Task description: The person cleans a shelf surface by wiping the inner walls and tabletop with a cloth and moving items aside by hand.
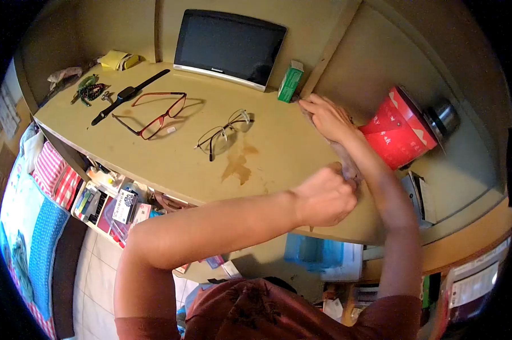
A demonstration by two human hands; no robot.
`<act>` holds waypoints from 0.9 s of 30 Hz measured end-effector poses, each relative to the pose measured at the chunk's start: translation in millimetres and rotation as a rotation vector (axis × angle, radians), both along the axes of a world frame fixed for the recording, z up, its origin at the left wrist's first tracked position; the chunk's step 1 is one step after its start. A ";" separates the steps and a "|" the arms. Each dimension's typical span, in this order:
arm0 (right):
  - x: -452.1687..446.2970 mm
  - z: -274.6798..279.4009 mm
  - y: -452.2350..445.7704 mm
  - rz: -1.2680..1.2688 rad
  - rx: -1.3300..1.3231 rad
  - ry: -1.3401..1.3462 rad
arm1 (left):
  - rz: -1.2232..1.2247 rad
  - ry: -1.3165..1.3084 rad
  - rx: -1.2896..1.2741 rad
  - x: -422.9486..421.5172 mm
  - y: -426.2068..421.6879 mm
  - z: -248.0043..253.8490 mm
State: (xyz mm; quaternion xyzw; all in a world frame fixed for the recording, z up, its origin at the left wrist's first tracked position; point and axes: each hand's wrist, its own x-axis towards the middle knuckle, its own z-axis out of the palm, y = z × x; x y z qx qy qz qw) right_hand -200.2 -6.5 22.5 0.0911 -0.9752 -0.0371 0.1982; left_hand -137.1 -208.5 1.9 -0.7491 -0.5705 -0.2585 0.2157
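A grey cloth [351, 170] stretches along the right part of the desk, between my two hands. My left hand [328, 195] is closed in a fist round its near end, close to the desk's front edge. Farther back, my right hand [328, 116] rests over the cloth's far end with its fingers together and pressed on it; the fingertips are partly hidden. Just beyond those fingertips stands a green box [290, 82]. A red bucket-shaped container [396, 129] is tilted beside my right forearm.
On the desk [290, 147] lie wire-framed glasses [224, 135], red-framed glasses [160, 120], a black watch [128, 95] and bracelets [89, 90]. A dark screen [230, 48] leans at the back. A brown stain [237, 169] marks the surface. An open drawer [109, 209] holds small items.
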 end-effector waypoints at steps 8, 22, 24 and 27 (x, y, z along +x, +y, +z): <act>-10.4 3.9 4.7 0.017 -0.073 -0.072 | 0.070 -0.015 0.078 -4.8 -1.5 -4.9; 6.6 1.1 45.6 0.019 -0.036 -0.040 | 0.087 -0.058 0.089 -6.8 -0.3 -5.3; 19.5 5.9 47.6 -0.266 0.010 -0.093 | 0.103 -0.046 0.044 -7.3 0.9 -4.9; 7.5 -6.5 52.1 -0.016 -0.085 0.044 | 0.075 -0.038 0.104 -4.6 6.1 -4.3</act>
